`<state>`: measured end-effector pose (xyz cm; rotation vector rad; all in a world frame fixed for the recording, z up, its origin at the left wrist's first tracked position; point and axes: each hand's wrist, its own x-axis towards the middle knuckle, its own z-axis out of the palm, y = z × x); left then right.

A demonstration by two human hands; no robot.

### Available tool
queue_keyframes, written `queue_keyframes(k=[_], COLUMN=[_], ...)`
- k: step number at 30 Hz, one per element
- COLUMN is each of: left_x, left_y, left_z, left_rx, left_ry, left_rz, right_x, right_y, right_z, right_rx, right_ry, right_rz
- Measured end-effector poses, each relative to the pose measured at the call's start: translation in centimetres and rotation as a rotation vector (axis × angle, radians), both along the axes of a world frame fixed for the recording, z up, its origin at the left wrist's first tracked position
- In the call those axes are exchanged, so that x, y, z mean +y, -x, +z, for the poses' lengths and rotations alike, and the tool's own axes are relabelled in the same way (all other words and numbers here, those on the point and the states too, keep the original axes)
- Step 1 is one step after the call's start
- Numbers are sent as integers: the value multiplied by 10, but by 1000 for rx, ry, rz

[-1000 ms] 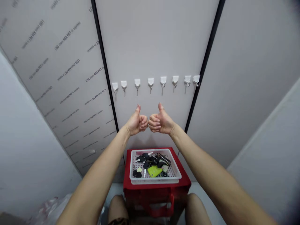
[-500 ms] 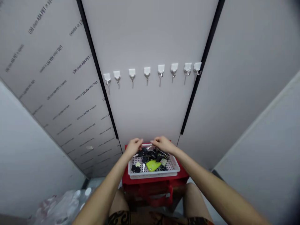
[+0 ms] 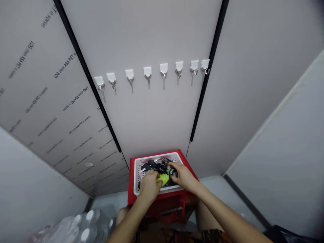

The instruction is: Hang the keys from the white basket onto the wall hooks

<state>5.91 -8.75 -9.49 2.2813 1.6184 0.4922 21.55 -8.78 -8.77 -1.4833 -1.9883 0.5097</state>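
A white perforated basket [image 3: 152, 159] sits on a red stool [image 3: 131, 189] in front of me, filled with several dark keys and fobs [image 3: 152, 166]. My left hand [image 3: 149, 185] reaches into the basket with its fingers curled round a lime-green key fob [image 3: 164, 179]. Beside it, my right hand [image 3: 183, 174] rests in the basket's right half, fingers bent down onto the dark keys; what they grip is hidden. On the wall above runs a row of several white adhesive hooks [image 3: 147, 72], all bare.
Grey wall panels with black vertical seams [image 3: 202, 98] close in the space on all sides. A pack of plastic bottles [image 3: 83, 229] lies on the floor at lower left. My knees flank the stool.
From thumbs-up in front of the hooks, both hands dropped into the basket. The left hand closed on the green fob, and my view shifted so the hooks sit higher.
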Motion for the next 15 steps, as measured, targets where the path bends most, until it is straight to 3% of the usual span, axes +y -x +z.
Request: queue_keyframes(k=[7, 11, 15], left_x=[0, 0, -2], left_y=[3, 5, -1], left_z=[-2, -3, 5], left_rx=[-49, -124, -342], left_ry=[4, -16, -59], left_rz=[-2, -25, -79], right_x=[1, 3, 4], right_y=[-2, -5, 1], right_z=[-3, 7, 28], right_rx=[36, 434, 877], right_ry=[43, 104, 187], right_rz=[-31, -114, -152])
